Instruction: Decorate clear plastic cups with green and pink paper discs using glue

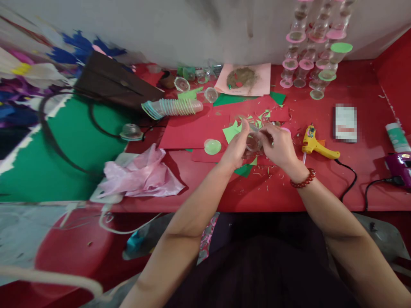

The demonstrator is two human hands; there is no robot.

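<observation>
Both my hands meet over the red table (353, 179), holding a small clear plastic cup (253, 142) between them. My left hand (236, 147) grips its left side with the fingers curled and the index finger raised. My right hand (278, 145), with a red bead bracelet on the wrist, is closed on the cup's right side. Green paper scraps (231, 131) lie just beyond the cup. A round pale-green disc (212, 146) sits left of my left hand.
A yellow glue gun (316, 145) lies right of my hands, its cord trailing off the table edge. A stack of clear cups (171, 108) lies on its side at the back. Hanging cup chains (313, 47), pink paper with brown powder (244, 78), pink plastic bag (141, 173).
</observation>
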